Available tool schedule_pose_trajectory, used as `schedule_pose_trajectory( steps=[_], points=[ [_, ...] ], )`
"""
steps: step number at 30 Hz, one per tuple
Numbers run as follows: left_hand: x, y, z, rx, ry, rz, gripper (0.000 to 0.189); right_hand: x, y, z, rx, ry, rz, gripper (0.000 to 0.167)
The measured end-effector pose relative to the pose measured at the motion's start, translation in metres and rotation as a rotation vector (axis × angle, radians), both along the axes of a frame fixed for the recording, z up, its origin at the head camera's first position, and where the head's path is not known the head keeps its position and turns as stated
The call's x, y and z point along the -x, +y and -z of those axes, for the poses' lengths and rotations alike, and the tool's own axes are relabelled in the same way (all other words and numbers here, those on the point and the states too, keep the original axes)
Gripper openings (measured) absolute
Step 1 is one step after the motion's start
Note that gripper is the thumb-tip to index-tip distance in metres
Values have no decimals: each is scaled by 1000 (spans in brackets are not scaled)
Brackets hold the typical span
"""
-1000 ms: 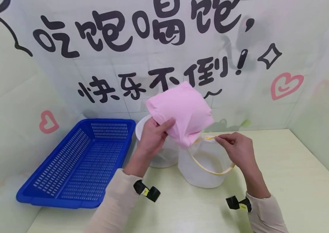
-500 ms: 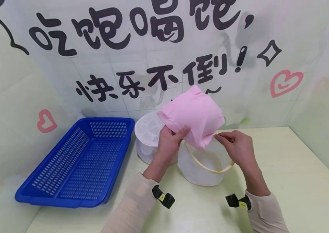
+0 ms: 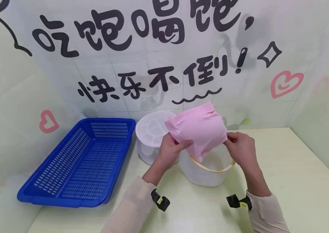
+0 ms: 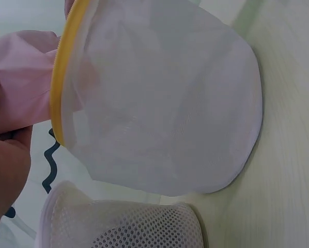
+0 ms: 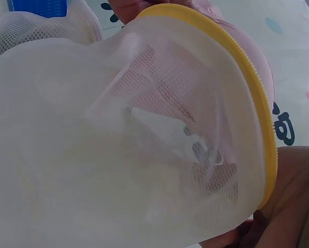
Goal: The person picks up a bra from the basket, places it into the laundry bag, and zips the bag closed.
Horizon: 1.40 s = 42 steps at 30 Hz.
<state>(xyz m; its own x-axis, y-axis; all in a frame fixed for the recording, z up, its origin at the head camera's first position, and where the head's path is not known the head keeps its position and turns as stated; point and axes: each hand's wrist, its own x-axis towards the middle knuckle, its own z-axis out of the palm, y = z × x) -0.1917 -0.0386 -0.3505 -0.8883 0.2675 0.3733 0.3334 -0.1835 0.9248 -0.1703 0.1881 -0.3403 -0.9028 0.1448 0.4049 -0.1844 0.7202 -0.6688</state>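
Observation:
My left hand grips a folded pink cloth, thumb on top, above a white mesh laundry bag. The bag stands on the table, its mouth edged by a yellow zipper. With thumb and fingers, my right hand pinches the bag's rim at the far right, beside the cloth's right corner. In the left wrist view, the lower end of the pink cloth passes behind the yellow zipper and shows faintly through the mesh. The right wrist view shows pink fabric through the bag's wall.
A second white mesh bag, round and firm-sided, stands left of the first, near the back wall. Farther left lies a blue perforated plastic basket. A printed white sheet covers the wall behind the pale wooden table.
My left hand has carried the pink cloth rightward, then lowered it to the bag's mouth. The right hand keeps its pinch on the rim, almost in place.

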Motion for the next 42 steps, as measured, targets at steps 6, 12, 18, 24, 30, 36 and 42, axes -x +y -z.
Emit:
schedule_pose_trajectory(
  steps=[6,12,18,24,30,36,42],
  points=[
    [1,-6,0,152,39,-47,37,0,2,0,19,-25,5,21],
    [1,-9,-2,228,75,13,35,0,2,0,45,-31,17,19],
    [-1,-7,-1,431,171,-1,28,1,3,-2,73,-41,44,21],
    [-2,-4,1,609,251,10,21,0,4,-3,88,0,56,20],
    [-5,3,-3,829,401,64,23,-1,2,-2,132,8,27,30],
    [-9,17,-8,1062,516,32,24,-2,0,-2,130,34,1,27],
    [-13,29,-13,1271,501,76,19,-2,-2,-4,110,38,-28,25]
  ],
)
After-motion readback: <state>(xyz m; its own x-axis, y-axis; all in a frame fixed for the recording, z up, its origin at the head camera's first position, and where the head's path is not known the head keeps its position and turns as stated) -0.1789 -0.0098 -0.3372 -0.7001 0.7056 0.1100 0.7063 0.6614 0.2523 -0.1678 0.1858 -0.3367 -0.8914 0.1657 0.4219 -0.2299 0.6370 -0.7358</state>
